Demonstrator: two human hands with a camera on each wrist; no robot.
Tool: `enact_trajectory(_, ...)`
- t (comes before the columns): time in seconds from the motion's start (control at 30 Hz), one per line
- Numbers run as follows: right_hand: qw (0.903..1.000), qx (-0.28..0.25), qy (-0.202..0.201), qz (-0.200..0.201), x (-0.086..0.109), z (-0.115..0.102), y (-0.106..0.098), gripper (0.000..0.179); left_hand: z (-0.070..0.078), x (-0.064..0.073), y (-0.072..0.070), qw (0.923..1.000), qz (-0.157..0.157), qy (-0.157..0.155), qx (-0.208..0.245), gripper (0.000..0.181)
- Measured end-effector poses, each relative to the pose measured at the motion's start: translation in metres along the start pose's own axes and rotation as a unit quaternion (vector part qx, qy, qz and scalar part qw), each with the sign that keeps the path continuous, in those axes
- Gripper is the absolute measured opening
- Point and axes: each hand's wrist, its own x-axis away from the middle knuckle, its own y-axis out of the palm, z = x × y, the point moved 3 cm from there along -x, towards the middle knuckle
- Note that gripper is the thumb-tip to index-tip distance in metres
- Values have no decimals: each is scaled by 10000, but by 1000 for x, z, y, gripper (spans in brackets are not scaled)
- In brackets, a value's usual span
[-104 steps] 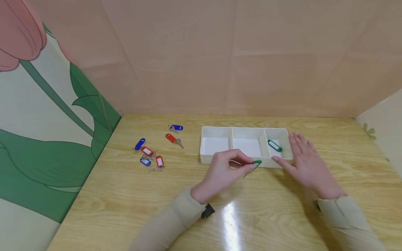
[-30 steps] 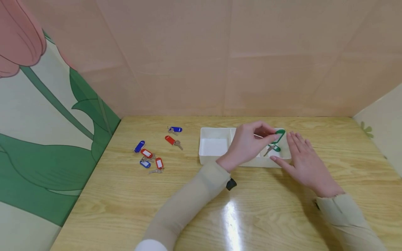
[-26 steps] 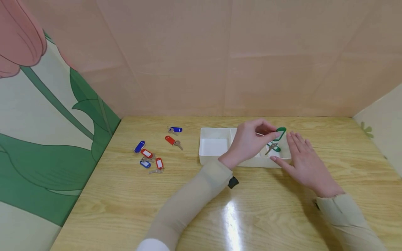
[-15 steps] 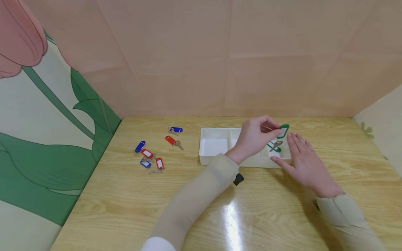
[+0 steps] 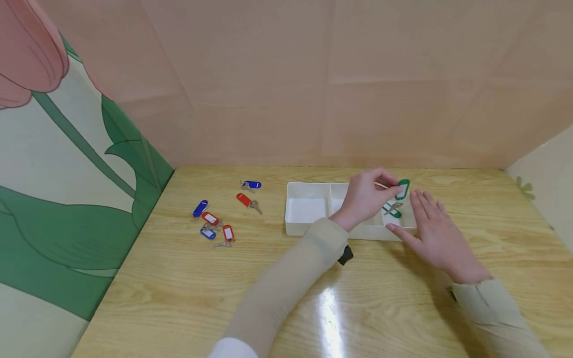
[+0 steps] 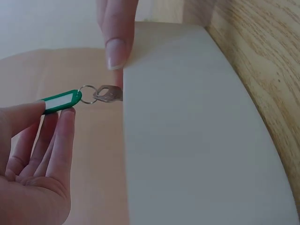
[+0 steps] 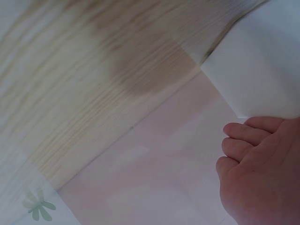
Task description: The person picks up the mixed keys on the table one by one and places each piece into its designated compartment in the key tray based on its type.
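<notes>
My left hand pinches a green key tag between thumb and fingers, over the right compartment of a white three-part tray. In the left wrist view a key hangs from the tag's split ring, its lower end hidden behind the tray wall. A second green key tag lies on that compartment's floor, partly covered by the hanging key. My right hand rests against the tray's right end with straight fingers, the thumb at the front rim; the right wrist view shows its fingers along the wall.
Left of the tray, several keys with blue and red tags lie on the wooden table, among them a blue tag, a red tag and another blue tag. A pink-beige wall stands behind the table.
My left hand has carried the green key tag from in front of the tray to above its right compartment, then shifted slightly right. The right hand stays in place.
</notes>
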Motion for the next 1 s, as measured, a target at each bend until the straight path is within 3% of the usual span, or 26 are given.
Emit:
enact_trajectory(0.17, 10000, -6, 16, -2, 1, 0, 0, 99, -6, -2, 4, 9999, -44, -139, -26, 12)
enact_trajectory(0.37, 10000, 23, -12, 55, 1, -1, 0, 99, -15, -1, 6, 9984, -252, -453, -233, 46)
enact_trajectory(0.43, 10000, 33, -4, 41, 1, -1, 0, 99, -16, 0, 6, 9980, -278, -467, -309, 49)
enact_trajectory(1.0, 10000, -17, 50, 16, 2, -3, -1, 99, -7, 8, -5, 9986, -344, -296, -261, 45)
